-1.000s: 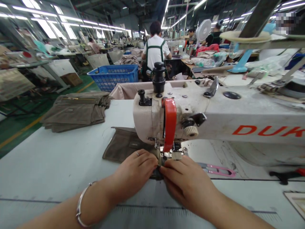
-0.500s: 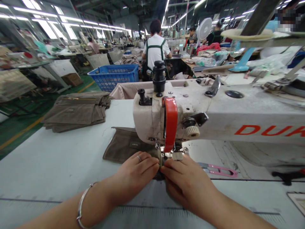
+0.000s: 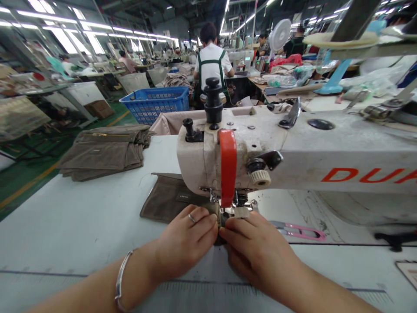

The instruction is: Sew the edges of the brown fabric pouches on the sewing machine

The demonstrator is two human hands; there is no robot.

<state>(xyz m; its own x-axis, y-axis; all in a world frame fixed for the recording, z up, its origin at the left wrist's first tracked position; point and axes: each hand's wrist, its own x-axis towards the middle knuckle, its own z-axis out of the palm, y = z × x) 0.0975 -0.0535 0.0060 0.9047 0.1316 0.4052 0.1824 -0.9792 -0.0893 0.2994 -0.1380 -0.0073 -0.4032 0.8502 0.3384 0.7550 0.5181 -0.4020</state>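
Steer the flat grey-brown cloth pouch straight with left hand and right hand closed, pinching its edge between them.

Two bare hands, one brown fabric pouch, one stack of such pouches, one white metal sewing machine, one pink-handled snips, one blue plastic basket.

- We see a pale table, with a ruler scale along its near side.
- At its far left lies a brown pile of pouches.
- Nearer to us, one pouch reaches under the machine, which stands at right.
- Pink snips lie below the machine's arm.
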